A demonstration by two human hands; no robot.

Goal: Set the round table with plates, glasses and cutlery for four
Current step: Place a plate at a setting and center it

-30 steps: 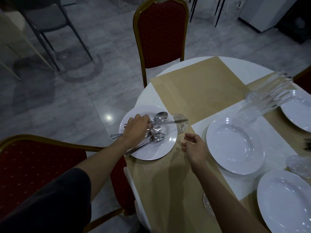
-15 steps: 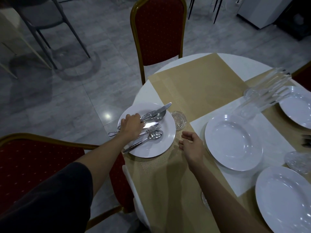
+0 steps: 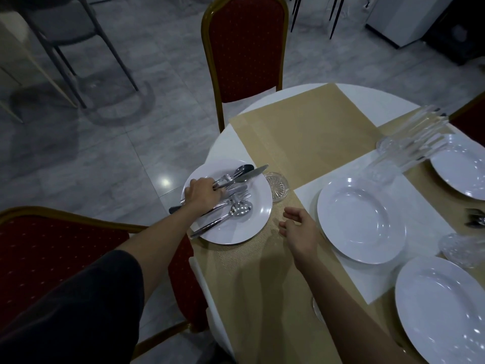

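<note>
A white plate at the table's left edge carries a pile of cutlery. My left hand grips the handles of a knife, a spoon and a fork, lifted slightly above the plate. Another spoon and fork still lie on it. A small cut-glass tumbler stands just right of this plate. My right hand hovers open over the beige placemat. Three more white plates sit at the centre, front right and far right.
A clear acrylic stand lies tilted near the far plate. Another glass and some cutlery are at the right edge. Red padded chairs stand behind the table and at my left.
My left hand has gathered a knife, spoon and fork by their handles and raised them off the plate, tips now pointing up and right. My right hand has opened slightly.
</note>
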